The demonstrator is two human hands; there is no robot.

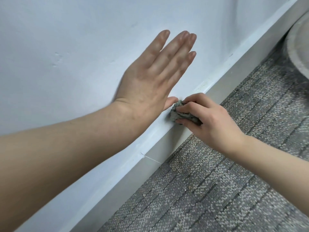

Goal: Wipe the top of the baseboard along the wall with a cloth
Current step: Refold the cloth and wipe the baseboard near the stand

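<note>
A grey baseboard runs diagonally from lower left to upper right along the foot of a pale wall. My right hand is shut on a crumpled grey-green cloth and presses it onto the baseboard's top edge near the middle of the view. My left hand lies flat against the wall just above and left of the cloth, fingers straight and close together, its thumb almost touching the cloth. Specks of dirt show on the top edge a little ahead of the cloth.
Grey patterned carpet covers the floor to the right of the baseboard. A round grey base of some object stands on the carpet at the upper right, close to the baseboard. A thin seam crosses the baseboard at lower left.
</note>
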